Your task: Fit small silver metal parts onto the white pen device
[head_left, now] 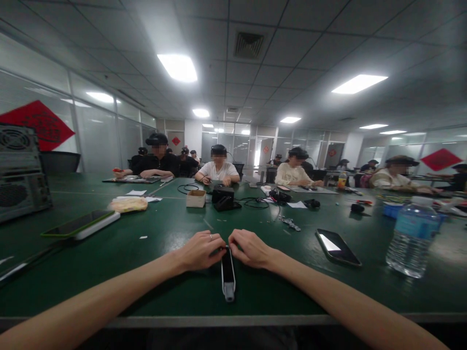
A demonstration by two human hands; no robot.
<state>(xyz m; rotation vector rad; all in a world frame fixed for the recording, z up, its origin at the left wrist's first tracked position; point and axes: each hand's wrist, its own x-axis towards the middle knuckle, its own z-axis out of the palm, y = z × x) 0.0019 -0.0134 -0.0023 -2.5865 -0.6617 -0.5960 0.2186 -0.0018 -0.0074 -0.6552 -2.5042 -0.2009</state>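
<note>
A slim white pen-shaped device (228, 272) with a long black face and a grey tip lies on the green table, its tip pointing toward me. My left hand (204, 249) wears a ring, and its curled fingers pinch at the far end of the device. From the other side my right hand (250, 248) meets it there, fingers bent inward and closed. The fingertips of both hands nearly touch and hide the device's far end, so any small part between them cannot be made out.
A phone (337, 247) and a water bottle (412, 238) stand to the right. Leftward lie a green-edged phone (82, 222) on a white box and a plastic-wrapped bundle (128, 204). Ahead are a small open box (196, 198), a black device (223, 196) and cables. People sit across the table.
</note>
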